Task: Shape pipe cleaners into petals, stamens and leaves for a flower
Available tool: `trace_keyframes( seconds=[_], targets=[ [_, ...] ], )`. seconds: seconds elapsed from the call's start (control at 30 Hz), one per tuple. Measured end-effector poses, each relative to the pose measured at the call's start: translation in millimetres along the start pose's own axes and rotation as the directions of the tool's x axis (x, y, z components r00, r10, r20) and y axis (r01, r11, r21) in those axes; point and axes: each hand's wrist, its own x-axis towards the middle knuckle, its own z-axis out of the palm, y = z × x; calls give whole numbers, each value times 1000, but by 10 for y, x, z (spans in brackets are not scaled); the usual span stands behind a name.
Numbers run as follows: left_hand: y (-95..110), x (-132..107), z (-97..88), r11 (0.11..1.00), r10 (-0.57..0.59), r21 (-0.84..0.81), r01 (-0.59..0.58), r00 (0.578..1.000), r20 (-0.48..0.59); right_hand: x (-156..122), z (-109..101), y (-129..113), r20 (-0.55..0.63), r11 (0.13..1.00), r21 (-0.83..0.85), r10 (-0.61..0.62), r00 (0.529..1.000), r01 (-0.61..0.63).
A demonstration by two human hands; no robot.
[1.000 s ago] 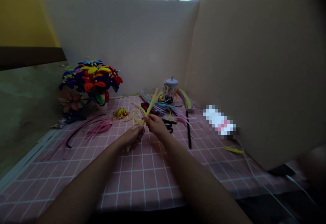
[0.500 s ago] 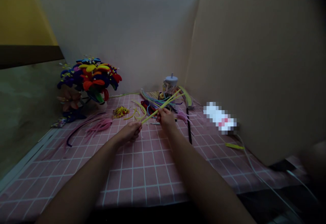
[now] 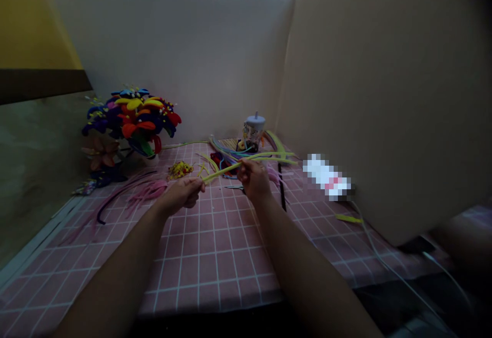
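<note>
Between my hands stretches a small bundle of yellow pipe cleaners [image 3: 222, 172]. My left hand [image 3: 181, 194] pinches its near end, and my right hand [image 3: 253, 178] grips it farther along. Past my right hand the free ends fan apart toward the right. Under and beside my right hand lie scissors [image 3: 234, 187], partly covered. Loose yellow pieces [image 3: 207, 161] and a pile of small yellow and red bits [image 3: 180, 170] rest on the table just beyond my hands.
A bouquet of colourful fuzzy flowers [image 3: 134, 117] stands at the left, with pink pipe cleaners [image 3: 148, 192] before it. A lidded cup [image 3: 255, 127] is at the back. On the right are a pixelated white object [image 3: 326, 176], a yellow strip [image 3: 348, 218], a cable [image 3: 378, 248] and a tall panel [image 3: 376, 97].
The yellow bundle has swung flatter, its free ends now reaching farther right. My left hand has shifted slightly left and up. The whole view has drifted a little.
</note>
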Motion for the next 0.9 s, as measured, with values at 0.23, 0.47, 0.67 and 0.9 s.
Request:
trace_keyframes(
  seconds=[0.23, 0.47, 0.67, 0.9],
  targets=[
    [274, -333, -177, 998, 58, 14, -59, 998, 39, -107, 82, -272, 1, 997, 33, -71, 997, 71],
    [294, -508, -230, 990, 144, -6, -144, 983, 109, -44, 22, -237, 72, 1000, 22, -16, 997, 14],
    [282, -416, -229, 980, 161, -140, -143, 979, 125, 66, -46, -51, 20, 999, 48, -1, 1000, 0],
    [228, -152, -358, 984, 175, 73, -160, 931, -319, 75, -59, -91, -57, 995, 29, -98, 994, 100]
  ],
)
